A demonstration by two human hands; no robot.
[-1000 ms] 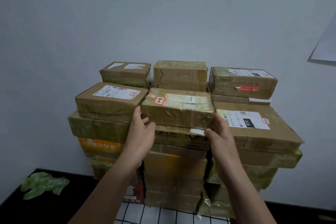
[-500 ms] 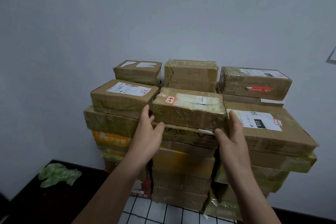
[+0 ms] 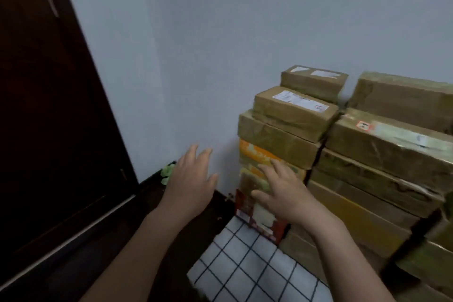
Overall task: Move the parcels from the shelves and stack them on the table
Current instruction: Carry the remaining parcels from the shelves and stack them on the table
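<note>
Dark door (image 3: 49, 105) flanks stacked parcels (image 3: 294, 115); left hand (image 3: 190, 186), right hand (image 3: 284, 193) empty, fingers apart.

Light: dim, flat, cool indoor cast; source not visible. Pale grey-blue painted wall (image 3: 220, 44) evenly lit, no glare. Dark brown wooden door (image 3: 49, 105) near-black, detail lost. Stacked brown cardboard parcels (image 3: 282, 140) soft, labels unreadable — blur heaviest at right edge. Left hand (image 3: 188, 186), right hand (image 3: 284, 193) smeared. Wide-angle lean in verticals.

Dark door (image 3: 49, 105), grey wall (image 3: 220, 32), grid-checked cloth (image 3: 245, 265) — green scrap (image 3: 168, 172) near wall
</note>
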